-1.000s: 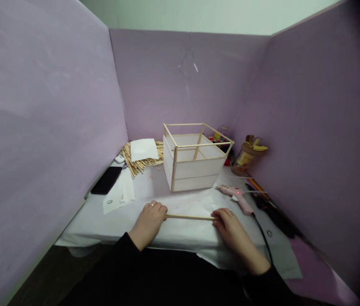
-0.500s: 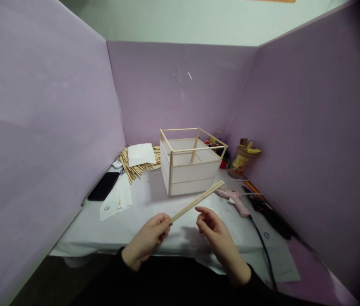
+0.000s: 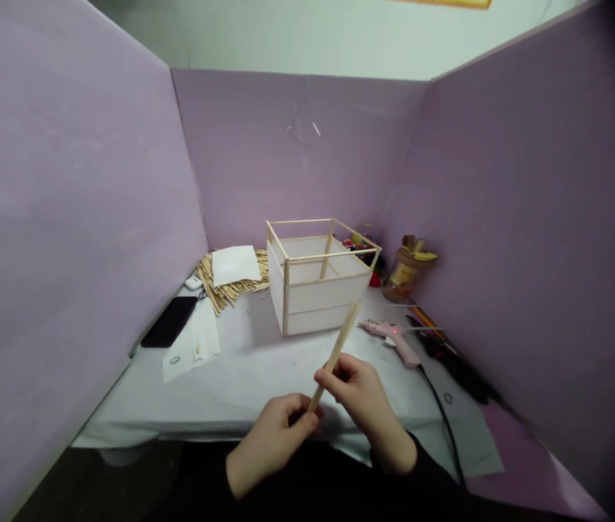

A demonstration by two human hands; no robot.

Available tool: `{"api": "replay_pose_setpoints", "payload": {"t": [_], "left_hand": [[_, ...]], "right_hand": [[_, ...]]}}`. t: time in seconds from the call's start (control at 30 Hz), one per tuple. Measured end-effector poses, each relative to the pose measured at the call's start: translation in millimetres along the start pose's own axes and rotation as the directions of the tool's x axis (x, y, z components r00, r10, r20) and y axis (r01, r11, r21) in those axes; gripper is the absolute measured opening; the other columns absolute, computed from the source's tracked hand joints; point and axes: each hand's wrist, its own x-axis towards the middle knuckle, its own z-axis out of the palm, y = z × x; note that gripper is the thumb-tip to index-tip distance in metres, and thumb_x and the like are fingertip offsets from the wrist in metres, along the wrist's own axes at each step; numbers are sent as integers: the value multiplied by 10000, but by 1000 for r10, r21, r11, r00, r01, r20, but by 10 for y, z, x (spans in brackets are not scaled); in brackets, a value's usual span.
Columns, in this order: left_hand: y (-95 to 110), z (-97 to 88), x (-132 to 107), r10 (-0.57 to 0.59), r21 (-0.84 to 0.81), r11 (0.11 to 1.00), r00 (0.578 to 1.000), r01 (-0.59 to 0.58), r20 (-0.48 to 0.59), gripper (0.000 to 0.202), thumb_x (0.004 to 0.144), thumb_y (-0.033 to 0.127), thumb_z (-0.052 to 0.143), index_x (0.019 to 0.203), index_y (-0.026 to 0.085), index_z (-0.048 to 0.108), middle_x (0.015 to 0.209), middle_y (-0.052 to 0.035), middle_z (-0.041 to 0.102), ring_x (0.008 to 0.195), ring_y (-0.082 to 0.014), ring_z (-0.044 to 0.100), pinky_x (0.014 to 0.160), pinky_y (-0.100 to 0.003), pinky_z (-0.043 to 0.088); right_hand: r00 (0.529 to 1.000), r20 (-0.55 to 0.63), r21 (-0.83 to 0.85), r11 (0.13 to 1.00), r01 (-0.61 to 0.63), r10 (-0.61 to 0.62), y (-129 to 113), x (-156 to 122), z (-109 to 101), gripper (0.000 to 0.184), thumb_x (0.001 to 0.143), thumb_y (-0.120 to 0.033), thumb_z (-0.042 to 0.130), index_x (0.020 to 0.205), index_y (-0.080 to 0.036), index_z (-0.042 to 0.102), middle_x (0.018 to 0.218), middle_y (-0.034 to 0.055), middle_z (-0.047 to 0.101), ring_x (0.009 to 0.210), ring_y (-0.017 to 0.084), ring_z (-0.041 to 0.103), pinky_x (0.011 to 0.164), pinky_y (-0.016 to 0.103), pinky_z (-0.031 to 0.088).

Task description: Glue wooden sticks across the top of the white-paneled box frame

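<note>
Close to the table's front edge, my left hand (image 3: 278,433) is closed round the lower end of some thin wooden sticks (image 3: 343,337). They lie together and slant up to the right; how many there are I cannot tell. My right hand (image 3: 360,395) pinches the same sticks a little higher, between thumb and fingers. Beyond their upper end stands an open-topped box frame (image 3: 329,293) of wooden sticks, with white panels on its lower part. A pink glue gun (image 3: 397,341) with a lit red light lies right of the sticks.
A heap of sticks (image 3: 220,293) under a white sheet (image 3: 236,265) lies at the back left, near a black phone (image 3: 170,321). On the right are a jar of tools (image 3: 408,272) and the glue gun's black cord (image 3: 443,413). Purple panels (image 3: 296,159) enclose the table.
My right hand has moved in and closed on the sticks, which now stand steeper. My left hand has shifted right and nearer to me. The view has turned slightly.
</note>
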Motion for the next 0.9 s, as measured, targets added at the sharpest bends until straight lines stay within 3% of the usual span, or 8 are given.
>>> {"api": "replay_pose_setpoints", "payload": {"t": [0.13, 0.27, 0.33, 0.43, 0.57, 0.7, 0.8, 0.9], "left_hand": [[-8, 18, 4, 32, 27, 999, 996, -30, -85, 326, 862, 426, 550, 918, 158, 728, 801, -54, 720, 779, -213, 626, 730, -313, 461], [-38, 63, -4, 170, 221, 966, 972, -132, -162, 311, 915, 363, 504, 822, 186, 743, 783, -54, 733, 759, -216, 653, 713, -309, 493], [-76, 63, -4, 285, 297, 926, 947, -232, -151, 294, 929, 335, 508, 991, 214, 769, 940, -72, 776, 879, -236, 701, 815, -336, 540], [-163, -55, 5, 474, 401, 836, 862, -376, -181, 430, 908, 380, 594, 1312, 251, 668, 1282, -97, 711, 1177, -274, 659, 1039, -409, 510], [-334, -422, 57, 483, 435, 840, 810, -323, -332, 439, 892, 445, 617, 1287, 265, 690, 1296, -96, 705, 1214, -288, 646, 1085, -459, 492], [-524, -721, 162, 236, 91, 971, 829, -221, -507, 565, 839, 517, 641, 1296, 185, 664, 1192, -140, 747, 1117, -297, 700, 1019, -480, 535], [-602, -793, 200, 99, -168, 961, 841, -219, -533, 714, 774, 575, 687, 1319, 120, 614, 1130, -165, 756, 1037, -286, 724, 977, -465, 550], [-615, -798, 173, 87, -231, 942, 841, -244, -534, 725, 750, 587, 710, 1293, 117, 609, 1079, -156, 754, 1007, -272, 718, 949, -442, 548]], "right_hand": [[998, 57, 135, 991, -12, 4, 49, 5, 59, 302, 706, -486, 743, 744, -197, 662, 570, -39, 535, 503, 112, 456, 470, 241, 365], [999, 27, 141, 990, 23, -27, 120, -100, 141, 328, 744, -506, 732, 826, -198, 655, 645, -16, 593, 540, 125, 523, 494, 246, 432], [997, 49, 76, 995, 62, -66, 95, -136, 95, 325, 819, -518, 666, 788, -196, 634, 636, -8, 589, 537, 124, 531, 492, 244, 431], [987, 105, -13, 992, 122, -120, -185, -27, -172, 378, 867, -561, 598, 772, -196, 617, 593, -14, 560, 510, 123, 531, 450, 230, 396], [970, 146, -156, 964, 214, -192, -1045, 597, -633, 343, 834, -518, 652, 745, -192, 594, 573, -30, 525, 469, 96, 479, 427, 214, 356], [964, 239, -295, 938, 183, -112, -1814, 1563, -698, 187, 880, -281, 680, 762, -161, 599, 597, -37, 507, 480, 55, 428, 443, 185, 316], [970, 227, -489, 872, 34, 90, -1965, 2147, -521, 206, 888, -194, 682, 720, -165, 566, 611, -28, 528, 488, 53, 419, 446, 181, 343], [962, 213, -565, 825, -23, 173, -1846, 2441, -367, 222, 843, -180, 741, 678, -152, 594, 599, -9, 551, 496, 65, 442, 454, 188, 379]]}}
